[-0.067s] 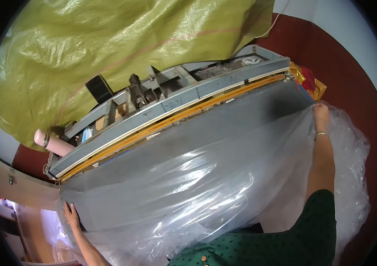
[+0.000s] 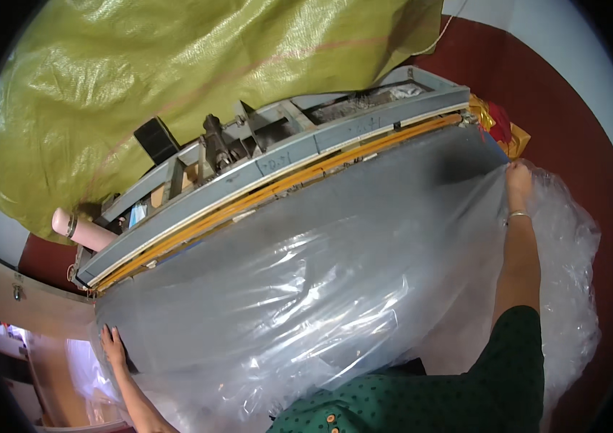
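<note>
A clear plastic sheet (image 2: pixel 306 303) spreads over a wide grey table surface (image 2: pixel 364 184), wrinkled and shiny towards my body. My right hand (image 2: pixel 518 186) is closed on the sheet near the table's far right corner, and taut folds run leftwards from its fingers. At the left end, my left hand (image 2: pixel 113 348) lies flat on the plastic with fingers stretched out. A bunched part of the sheet hangs beyond my right forearm.
Along the far edge run orange strips (image 2: pixel 285 193) and a grey metal tray frame (image 2: pixel 285 159) holding metal parts. A pink bottle (image 2: pixel 83 229) leans at its left end. A black box (image 2: pixel 156 141) rests by a yellow-green tarp (image 2: pixel 198 65). Red and gold cloth (image 2: pixel 497 126) lies past the right corner.
The view has shifted slightly. Folds and highlights in the plastic sheet have changed shape a little, while both hands keep their places on it.
</note>
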